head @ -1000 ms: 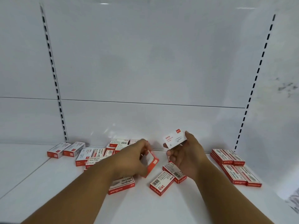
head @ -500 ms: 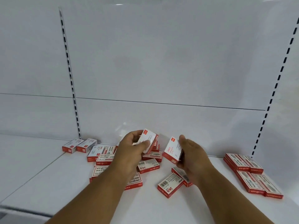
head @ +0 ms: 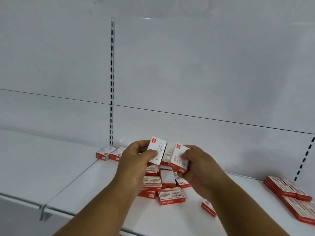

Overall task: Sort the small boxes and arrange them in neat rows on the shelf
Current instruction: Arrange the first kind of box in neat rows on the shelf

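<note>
Both hands are raised above the white shelf (head: 71, 181), each holding one small red-and-white box.

Left hand (head: 136, 160): the fingers are curled behind a box (head: 156, 150) and the thumb presses across its white front face. This box is held upright, tilted slightly to the right, with a red logo square at its top left corner.

Right hand (head: 197, 167): the fingers wrap round the right side of a second box (head: 179, 157), with the fingertips lying on its white face. This box is tilted — top edge leaning left, towards the first box. The two held boxes are just beside each other; whether they touch cannot be told.

Beneath and between the hands, a loose pile of boxes (head: 163, 183) lies on the shelf at mixed angles, some label up, some overlapping. One box (head: 171, 195) lies flat at the near edge of the pile, printed face up. A single box (head: 208, 207) lies apart, near the right forearm.

At the back of the shelf, left of the hands, a pair of boxes (head: 110, 153) lies side by side near the slotted upright (head: 111, 82).

At the far right, arranged boxes (head: 289, 195) lie flat in rows — edges aligned, the nearer ones partly cut off by the frame edge
</note>
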Action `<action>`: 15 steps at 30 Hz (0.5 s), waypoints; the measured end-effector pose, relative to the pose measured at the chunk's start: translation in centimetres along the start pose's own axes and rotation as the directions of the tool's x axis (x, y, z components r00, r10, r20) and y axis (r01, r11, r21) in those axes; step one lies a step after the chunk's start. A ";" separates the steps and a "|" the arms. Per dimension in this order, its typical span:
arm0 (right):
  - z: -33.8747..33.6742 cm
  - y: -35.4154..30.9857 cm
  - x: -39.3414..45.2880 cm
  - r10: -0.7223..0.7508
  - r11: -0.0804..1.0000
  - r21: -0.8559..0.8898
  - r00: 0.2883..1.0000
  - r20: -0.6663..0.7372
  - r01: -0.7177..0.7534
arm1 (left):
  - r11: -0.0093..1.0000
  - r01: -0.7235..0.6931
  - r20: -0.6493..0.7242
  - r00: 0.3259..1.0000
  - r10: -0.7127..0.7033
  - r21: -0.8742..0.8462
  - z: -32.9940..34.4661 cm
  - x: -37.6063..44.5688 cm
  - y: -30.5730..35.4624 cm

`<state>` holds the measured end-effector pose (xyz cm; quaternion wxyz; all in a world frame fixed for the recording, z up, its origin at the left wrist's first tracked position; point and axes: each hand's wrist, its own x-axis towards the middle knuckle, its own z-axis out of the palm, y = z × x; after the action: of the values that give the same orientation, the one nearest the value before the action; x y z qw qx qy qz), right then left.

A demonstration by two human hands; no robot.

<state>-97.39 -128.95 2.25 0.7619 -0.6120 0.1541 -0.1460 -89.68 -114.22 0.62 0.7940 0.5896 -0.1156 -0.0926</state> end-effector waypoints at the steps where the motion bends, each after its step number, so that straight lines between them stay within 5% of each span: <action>1: 1.6 0.3 0.1 -0.036 0.996 -0.080 0.999 0.001 0.036 | 1.000 -0.002 -0.001 1.000 0.002 0.019 -1.5 0.6 0.3; 6: 10.3 2.2 1.6 -0.097 0.933 -0.349 0.995 0.004 0.093 | 0.975 -0.037 -0.042 0.998 0.047 0.221 -11.0 4.5 1.8; 9: 14.9 3.4 3.2 -0.097 0.803 -0.589 0.995 0.020 0.090 | 0.922 -0.021 -0.069 0.996 0.051 0.386 -16.2 6.7 2.3; 15: 19.6 5.1 6.2 -0.083 0.513 -0.857 0.997 0.001 0.044 | 0.656 0.011 -0.041 0.999 0.031 0.755 -20.3 10.6 1.8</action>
<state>-83.46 -113.02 0.88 0.3528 -0.9098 0.1988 -0.0911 -73.62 -98.17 -2.53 0.4811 0.8673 -0.1267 -0.0168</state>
